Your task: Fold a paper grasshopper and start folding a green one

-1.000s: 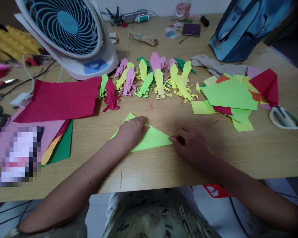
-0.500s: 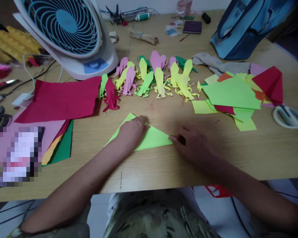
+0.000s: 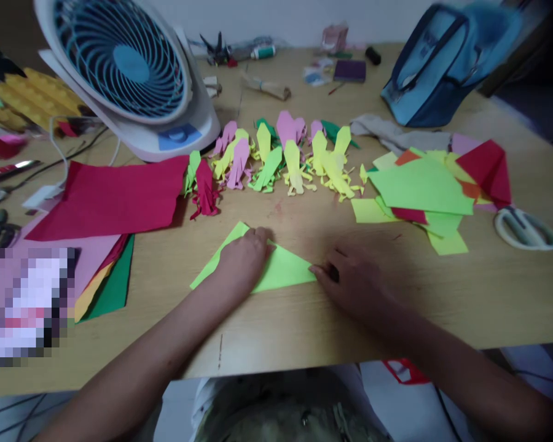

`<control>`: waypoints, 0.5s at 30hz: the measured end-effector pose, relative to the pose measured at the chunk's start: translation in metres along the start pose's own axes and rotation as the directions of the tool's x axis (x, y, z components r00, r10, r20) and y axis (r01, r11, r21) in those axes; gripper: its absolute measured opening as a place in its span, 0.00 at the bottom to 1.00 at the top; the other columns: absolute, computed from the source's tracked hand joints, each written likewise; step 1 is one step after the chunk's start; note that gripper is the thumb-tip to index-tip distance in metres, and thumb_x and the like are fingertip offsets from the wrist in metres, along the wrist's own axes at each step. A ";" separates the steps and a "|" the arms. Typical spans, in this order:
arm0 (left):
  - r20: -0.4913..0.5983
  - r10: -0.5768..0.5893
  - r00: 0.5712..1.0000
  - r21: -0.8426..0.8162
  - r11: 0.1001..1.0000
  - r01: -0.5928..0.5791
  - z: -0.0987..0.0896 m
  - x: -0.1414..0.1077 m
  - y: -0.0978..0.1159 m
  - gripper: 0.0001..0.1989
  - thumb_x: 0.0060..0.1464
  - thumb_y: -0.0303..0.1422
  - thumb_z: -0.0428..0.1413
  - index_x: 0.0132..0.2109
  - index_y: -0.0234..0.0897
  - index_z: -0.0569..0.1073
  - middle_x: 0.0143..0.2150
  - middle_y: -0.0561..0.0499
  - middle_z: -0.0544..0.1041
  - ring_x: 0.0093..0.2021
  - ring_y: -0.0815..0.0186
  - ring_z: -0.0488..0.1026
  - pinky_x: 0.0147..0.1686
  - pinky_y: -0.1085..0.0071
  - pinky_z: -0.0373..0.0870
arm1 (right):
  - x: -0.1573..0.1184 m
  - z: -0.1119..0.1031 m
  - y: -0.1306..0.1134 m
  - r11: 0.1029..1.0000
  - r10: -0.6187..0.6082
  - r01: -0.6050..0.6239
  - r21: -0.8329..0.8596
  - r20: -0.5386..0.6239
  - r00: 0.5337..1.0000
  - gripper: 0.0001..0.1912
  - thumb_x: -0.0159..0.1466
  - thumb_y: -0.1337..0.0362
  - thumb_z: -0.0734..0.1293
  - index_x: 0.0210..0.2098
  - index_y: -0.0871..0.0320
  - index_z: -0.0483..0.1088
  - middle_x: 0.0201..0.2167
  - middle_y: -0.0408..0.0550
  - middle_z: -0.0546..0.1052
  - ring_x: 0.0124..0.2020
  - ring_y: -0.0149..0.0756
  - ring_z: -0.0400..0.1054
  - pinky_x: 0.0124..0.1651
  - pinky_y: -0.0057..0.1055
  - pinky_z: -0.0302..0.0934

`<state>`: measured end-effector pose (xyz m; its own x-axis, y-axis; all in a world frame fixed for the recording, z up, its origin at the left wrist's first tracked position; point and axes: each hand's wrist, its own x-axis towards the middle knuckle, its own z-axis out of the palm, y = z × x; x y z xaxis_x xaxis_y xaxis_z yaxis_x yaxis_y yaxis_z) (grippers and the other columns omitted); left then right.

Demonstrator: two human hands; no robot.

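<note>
On light-green folded paper triangle (image 3: 288, 273), palm-down left hand (image 3: 243, 261), grip unclear, at its right corner, pinching right hand (image 3: 357, 283), hands apart

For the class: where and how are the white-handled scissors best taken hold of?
Likely by the white handle loops, coming from the right. The scissors lie flat, their loops pointing right and exposed, while the blades appear tucked under the folded red paper.

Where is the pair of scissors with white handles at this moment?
In the head view, the white-handled scissors lie on the table at right, next to the pile of coloured papers, farther right than the right hand.
</note>
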<state>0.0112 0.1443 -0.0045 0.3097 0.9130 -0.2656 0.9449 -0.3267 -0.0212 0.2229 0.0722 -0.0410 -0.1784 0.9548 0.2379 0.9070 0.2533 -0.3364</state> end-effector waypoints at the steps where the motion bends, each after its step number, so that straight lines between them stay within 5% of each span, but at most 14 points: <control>1: 0.001 -0.004 1.000 -0.010 1.000 0.004 0.000 -0.001 0.000 0.14 0.68 0.36 0.45 0.52 0.33 0.69 0.50 0.38 0.78 0.46 0.53 0.78 0.37 0.66 0.71 | 0.000 0.001 0.000 1.000 0.000 0.000 0.007 -0.005 1.000 0.16 0.65 0.58 0.67 0.24 0.55 0.63 0.27 0.47 0.69 0.30 0.39 0.61 0.34 0.36 0.50; 15: -0.090 -0.041 0.995 -0.015 0.999 0.039 0.007 -0.007 0.001 0.13 0.68 0.37 0.49 0.53 0.37 0.69 0.49 0.43 0.77 0.50 0.54 0.76 0.38 0.65 0.72 | -0.001 0.001 0.001 0.999 -0.039 0.039 -0.013 0.000 0.999 0.12 0.67 0.62 0.64 0.27 0.56 0.66 0.31 0.48 0.70 0.33 0.39 0.62 0.38 0.35 0.52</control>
<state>0.0094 0.1362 -0.0095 0.2794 0.9438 -0.1766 0.9579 -0.2867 -0.0171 0.2234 0.0714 -0.0421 -0.2132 0.9443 0.2508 0.9044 0.2879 -0.3151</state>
